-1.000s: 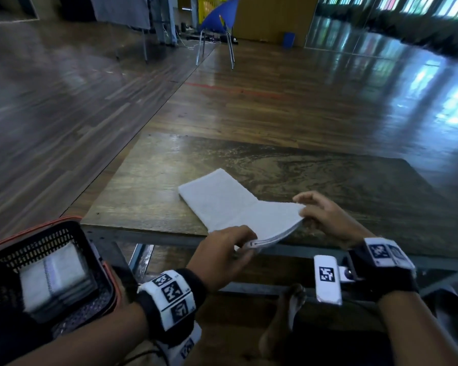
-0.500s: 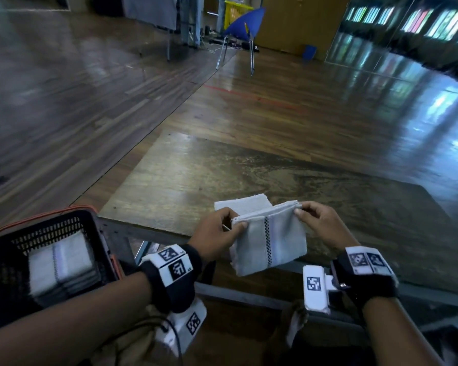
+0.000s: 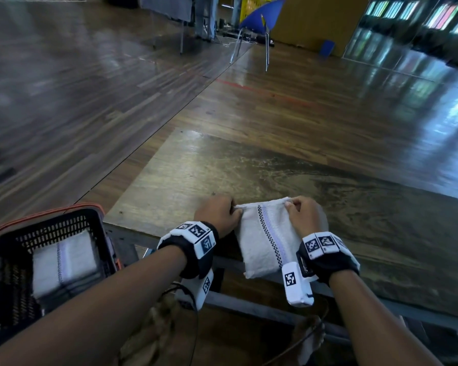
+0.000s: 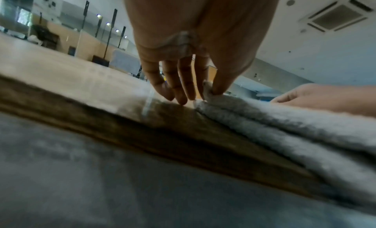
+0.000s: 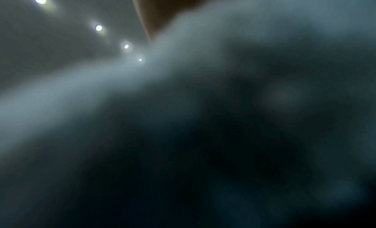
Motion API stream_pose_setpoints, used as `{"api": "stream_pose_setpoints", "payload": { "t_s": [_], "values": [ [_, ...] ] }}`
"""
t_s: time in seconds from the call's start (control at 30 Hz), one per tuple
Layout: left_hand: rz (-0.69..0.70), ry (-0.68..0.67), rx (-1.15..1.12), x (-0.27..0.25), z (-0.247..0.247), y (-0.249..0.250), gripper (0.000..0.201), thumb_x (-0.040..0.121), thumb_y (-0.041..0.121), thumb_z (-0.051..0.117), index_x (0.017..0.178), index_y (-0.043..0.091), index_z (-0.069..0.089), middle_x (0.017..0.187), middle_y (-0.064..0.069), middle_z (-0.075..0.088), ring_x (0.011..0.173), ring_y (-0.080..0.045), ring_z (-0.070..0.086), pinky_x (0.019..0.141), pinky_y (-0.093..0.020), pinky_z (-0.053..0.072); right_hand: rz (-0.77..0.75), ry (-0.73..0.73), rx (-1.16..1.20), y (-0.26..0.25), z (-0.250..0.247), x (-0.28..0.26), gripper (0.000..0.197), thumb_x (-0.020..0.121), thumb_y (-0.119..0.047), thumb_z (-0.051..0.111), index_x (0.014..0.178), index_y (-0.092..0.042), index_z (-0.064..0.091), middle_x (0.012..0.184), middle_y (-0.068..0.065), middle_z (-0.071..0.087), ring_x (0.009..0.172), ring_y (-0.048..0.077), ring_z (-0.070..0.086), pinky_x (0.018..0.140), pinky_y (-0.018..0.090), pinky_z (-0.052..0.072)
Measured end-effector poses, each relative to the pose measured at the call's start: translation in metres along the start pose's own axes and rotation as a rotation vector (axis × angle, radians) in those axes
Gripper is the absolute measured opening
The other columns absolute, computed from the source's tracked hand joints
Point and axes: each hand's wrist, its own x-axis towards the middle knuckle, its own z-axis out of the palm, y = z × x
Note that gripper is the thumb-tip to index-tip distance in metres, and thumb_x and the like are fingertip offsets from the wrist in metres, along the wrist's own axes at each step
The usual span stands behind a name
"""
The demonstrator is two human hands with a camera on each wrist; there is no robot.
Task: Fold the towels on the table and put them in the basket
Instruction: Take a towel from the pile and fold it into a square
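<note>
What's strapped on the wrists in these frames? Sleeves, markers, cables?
No sleeves; both forearms are bare. The left hand and right hand each have a black wrist strap carrying white blocks printed with black square-pattern tags. A white tagged box hangs under each wrist. A thin dark cable trails below the left one.

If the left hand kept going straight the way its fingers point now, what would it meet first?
The left hand points down and forward; its fingertips seem nearly on the table beside the towel corner it pinches, so probably the tabletop.
</note>
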Motion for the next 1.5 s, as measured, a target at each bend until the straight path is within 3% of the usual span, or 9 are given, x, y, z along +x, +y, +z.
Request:
{"api": "stream_pose_setpoints", "payload": {
  "t_s": [0.13,0.3,0.47,0.57,0.77,0.93,1.13,1.3,1.5],
  "values": [
    [0.077,-0.05,0.137,0.009,-0.002,-0.009,0.029,0.092,0.039,0.047,0.106,0.016,0.057,0.114,-0.005,0.054,0.103,-0.025,0.054,0.076,-0.033,0.043,0.009,-0.071,-0.012,0.002,0.005,0.0,0.025,0.093,-0.032,0.052,0.102,-0.013,0.066,0.103,0.008,0.069,0.093,0.027,0.063,0.075,0.031,0.046],
    [0.097,-0.057,0.119,0.013,-0.007,-0.009,0.02,0.093,0.029,0.048,0.106,0.02,0.06,0.115,-0.003,0.058,0.106,-0.024,0.054,0.078,-0.034,0.044,0.027,-0.237,-0.005,0.003,-0.004,0.0,0.028,0.09,-0.027,0.058,0.114,-0.011,0.058,0.112,0.009,0.064,0.1,0.025,0.058,0.077,0.025,0.038],
    [0.119,-0.117,0.095,0.017,-0.012,-0.006,0.018,0.092,0.022,0.051,0.102,0.017,0.065,0.112,-0.006,0.06,0.102,-0.025,0.057,0.081,-0.034,0.048,0.015,-0.328,0.039,0.01,-0.017,-0.006,0.012,0.09,-0.026,0.058,0.095,-0.015,0.058,0.096,0.005,0.064,0.083,0.019,0.059,0.074,0.035,0.052],
    [0.157,-0.149,0.063,0.016,-0.009,-0.005,0.019,0.092,0.02,0.051,0.102,0.014,0.066,0.11,-0.007,0.064,0.101,-0.026,0.058,0.086,-0.038,0.05,0.004,-0.335,0.09,0.016,-0.023,-0.011,0.011,0.091,-0.025,0.057,0.092,-0.014,0.056,0.09,0.006,0.064,0.08,0.021,0.063,0.066,0.035,0.057],
    [0.175,-0.106,0.023,0.016,-0.005,-0.008,0.012,0.09,0.019,0.053,0.095,0.016,0.064,0.102,-0.004,0.065,0.094,-0.021,0.057,0.07,-0.026,0.039,-0.038,-0.49,0.162,0.026,-0.033,-0.017,0.013,0.092,-0.026,0.055,0.099,-0.014,0.055,0.094,0.006,0.066,0.082,0.018,0.065,0.06,0.024,0.053],
    [0.165,-0.11,0.07,0.019,-0.005,-0.007,0.009,0.091,0.022,0.051,0.096,0.022,0.059,0.101,-0.003,0.065,0.091,-0.023,0.058,0.072,-0.03,0.046,-0.065,-0.424,0.138,0.028,-0.028,-0.018,0.013,0.091,-0.023,0.056,0.103,-0.017,0.056,0.096,0.007,0.065,0.084,0.021,0.064,0.08,0.04,0.054],
    [0.204,-0.061,0.186,0.02,-0.003,-0.007,0.009,0.092,0.028,0.048,0.098,0.027,0.055,0.1,0.0,0.066,0.087,-0.023,0.06,0.067,-0.03,0.044,-0.05,-0.354,0.19,0.033,-0.026,-0.019,0.006,0.092,-0.024,0.055,0.095,-0.02,0.052,0.095,0.006,0.064,0.082,0.022,0.065,0.077,0.044,0.056],
    [0.319,-0.021,0.188,0.02,0.001,-0.008,0.015,0.092,0.024,0.047,0.102,0.023,0.059,0.109,0.002,0.06,0.096,-0.022,0.058,0.071,-0.032,0.048,-0.219,-0.233,0.102,0.033,-0.023,-0.022,0.009,0.088,-0.017,0.06,0.082,-0.018,0.053,0.08,-0.001,0.062,0.074,0.016,0.06,0.062,0.026,0.047],
    [0.311,-0.028,0.226,0.022,0.001,-0.008,0.016,0.092,0.028,0.05,0.1,0.027,0.063,0.103,0.004,0.066,0.093,-0.02,0.059,0.066,-0.026,0.038,-0.261,-0.135,0.116,0.034,-0.02,-0.02,0.009,0.086,-0.012,0.061,0.08,-0.01,0.054,0.076,0.007,0.066,0.07,0.021,0.064,0.065,0.036,0.052]
  ]
}}
